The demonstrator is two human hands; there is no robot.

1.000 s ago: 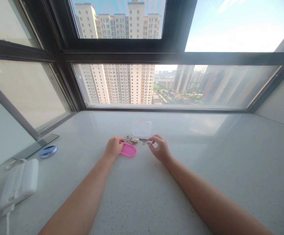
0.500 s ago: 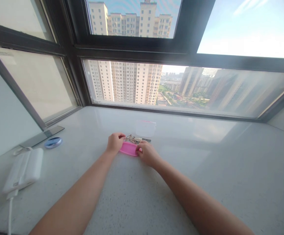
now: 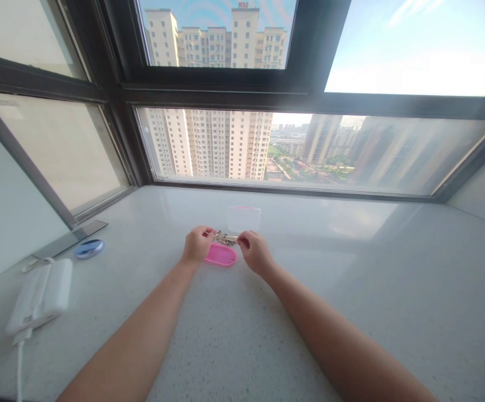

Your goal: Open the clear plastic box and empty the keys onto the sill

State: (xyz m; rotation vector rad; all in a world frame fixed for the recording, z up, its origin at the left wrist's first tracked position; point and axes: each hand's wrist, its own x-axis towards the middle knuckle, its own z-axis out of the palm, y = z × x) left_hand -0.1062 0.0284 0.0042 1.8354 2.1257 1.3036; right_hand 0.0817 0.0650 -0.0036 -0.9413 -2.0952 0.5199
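The sill holds one pink tag [image 3: 221, 254], one key bunch [image 3: 225, 239], one clear pouch [image 3: 244, 218], one blue disc [image 3: 89, 248] at nine o'clock, and one white charger [image 3: 41, 297].

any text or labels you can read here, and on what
None can be read.
Red sign atop the tower block outside: too small and blurred.
Pink key tag between the left hand and right hand: no writing shows.
White power bank and blue round disc: no legible marks.
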